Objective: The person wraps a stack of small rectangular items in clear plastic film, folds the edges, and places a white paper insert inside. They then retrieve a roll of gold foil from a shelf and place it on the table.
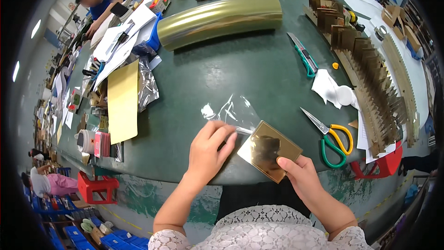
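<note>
In my right hand [300, 171] is a square gold plate [270, 150] with a mirror-like face, gripped at its lower right corner with the thumb on top. The plate is tilted over the table's near edge and shows a dark reflection. My left hand [210, 148] is closed, thumb and fingers together at the near edge of a clear plastic bag [238, 109]. That bag lies flat on the green table [194, 83], its near side close to the plate's upper left edge. Whether the bag and plate touch, I cannot tell.
Scissors [330, 134] with green and yellow handles lie to the right. Beyond them are crumpled white tissue [330, 88] and a green utility knife [303, 55]. A gold film roll [222, 21] spans the back. Notched brown strips [370, 88] line the right; yellow paper [123, 102] lies left.
</note>
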